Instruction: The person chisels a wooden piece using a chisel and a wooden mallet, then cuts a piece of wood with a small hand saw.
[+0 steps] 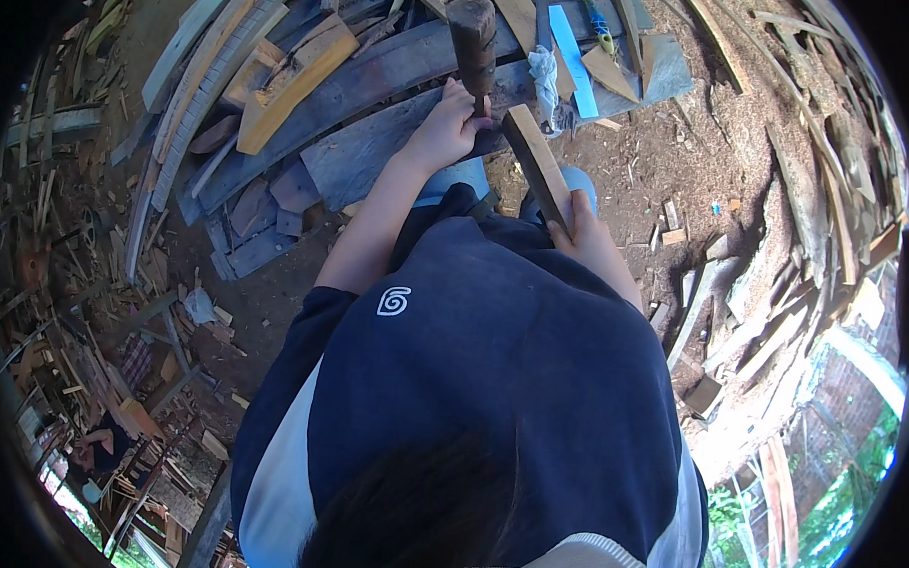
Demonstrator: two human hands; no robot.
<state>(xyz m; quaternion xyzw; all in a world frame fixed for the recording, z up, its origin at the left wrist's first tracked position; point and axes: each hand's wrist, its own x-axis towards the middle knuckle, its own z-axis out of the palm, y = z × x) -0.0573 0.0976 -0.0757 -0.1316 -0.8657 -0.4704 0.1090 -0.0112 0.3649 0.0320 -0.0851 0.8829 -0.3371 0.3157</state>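
Observation:
Upright at the top centre stands a dark, worn cylindrical wooden tool (471,42) with a narrower lower part. My left hand (442,128) is closed around that lower part; what lies beneath it is hidden. My right hand (581,233) grips the near end of a rectangular wooden bar (542,167), pale on top and dark along its side, whose far end tilts toward my left hand. Behind both sits a plank work surface (381,96), with a crumpled pale cloth or bag (542,72) and a light blue strip (572,63) on it.
Curved laths (195,105) and yellow wood blocks (291,83) lie at the back left. A brush-like tool (596,24) is at the back. Scrap wood (808,196) and offcuts cover the dirt ground (659,166) on both sides. Another person (104,442) is at the lower left.

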